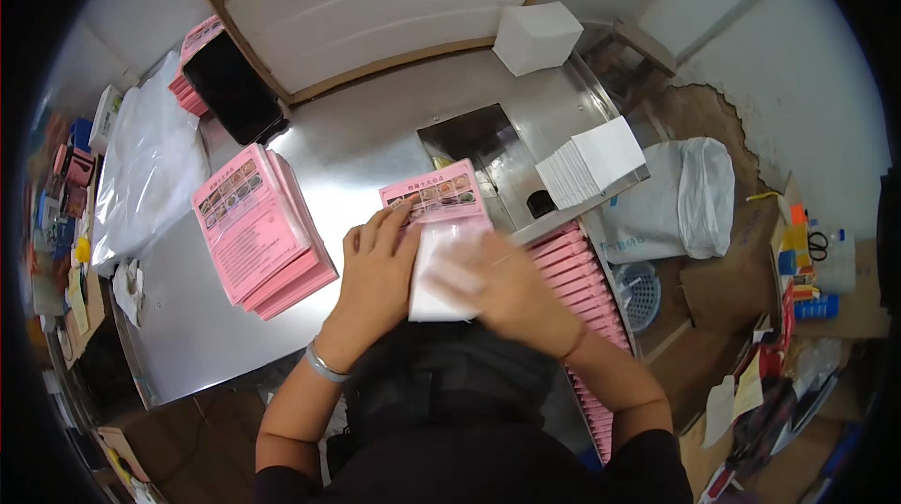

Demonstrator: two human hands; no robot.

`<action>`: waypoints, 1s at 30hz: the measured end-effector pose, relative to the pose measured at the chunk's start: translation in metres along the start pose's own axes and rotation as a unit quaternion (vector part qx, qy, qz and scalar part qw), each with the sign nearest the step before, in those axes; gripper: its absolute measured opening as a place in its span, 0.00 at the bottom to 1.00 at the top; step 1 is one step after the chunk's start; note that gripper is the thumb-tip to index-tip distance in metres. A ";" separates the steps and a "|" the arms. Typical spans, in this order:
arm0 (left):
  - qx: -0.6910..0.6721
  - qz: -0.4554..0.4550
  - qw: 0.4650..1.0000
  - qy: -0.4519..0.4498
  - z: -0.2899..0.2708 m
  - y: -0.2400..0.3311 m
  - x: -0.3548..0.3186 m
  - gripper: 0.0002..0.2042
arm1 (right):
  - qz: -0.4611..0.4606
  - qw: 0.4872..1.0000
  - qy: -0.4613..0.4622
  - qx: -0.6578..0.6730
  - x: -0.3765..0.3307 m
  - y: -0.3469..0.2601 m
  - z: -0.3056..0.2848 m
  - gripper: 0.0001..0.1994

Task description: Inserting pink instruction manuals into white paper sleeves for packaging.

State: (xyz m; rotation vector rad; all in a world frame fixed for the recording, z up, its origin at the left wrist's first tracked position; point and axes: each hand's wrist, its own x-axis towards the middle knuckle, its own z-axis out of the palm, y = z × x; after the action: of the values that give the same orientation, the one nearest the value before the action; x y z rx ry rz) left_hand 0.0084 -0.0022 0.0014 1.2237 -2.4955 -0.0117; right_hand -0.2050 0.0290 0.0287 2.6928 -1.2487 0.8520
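Observation:
In front of me on the metal table lies a pink printed packet (459, 180) with a row of small food pictures. White folded paper (434, 265) covers its lower part. My left hand (374, 260) rests on the packet's left side, its fingers stretched out flat. Over the white paper, my right hand (511, 293) is smeared by motion, and its fingers cannot be made out. To the left sits a stack of similar pink packets (253, 232). A pile of white folded papers (593, 163) stands on the table's right part.
Past a dark opening (479, 152) in the metal table (366, 114) is a white paper block (537, 38). A black phone-like device (232, 86) leans at the back left near clear plastic bags (150, 166). Pink packets (577, 283) fill a tray below right, beside a white sack (671, 199).

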 end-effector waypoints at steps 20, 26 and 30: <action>0.094 -0.003 0.995 0.025 -0.008 0.010 0.056 0.26 | 0.291 0.938 0.128 -0.137 0.001 0.089 -0.046 0.12; -0.025 -0.105 0.986 -0.128 -0.025 0.021 0.035 0.27 | 0.248 0.958 0.107 -0.096 -0.009 0.118 -0.074 0.14; -0.107 -0.004 0.994 -0.011 -0.001 0.019 0.012 0.24 | 0.155 0.974 0.114 -0.123 -0.001 0.073 -0.044 0.18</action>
State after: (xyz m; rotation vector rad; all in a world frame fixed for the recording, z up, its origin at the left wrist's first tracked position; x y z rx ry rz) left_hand -0.0125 0.0006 0.0090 1.1492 -2.4345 -0.2875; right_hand -0.2781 -0.0070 0.0527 2.1753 -1.6201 0.9337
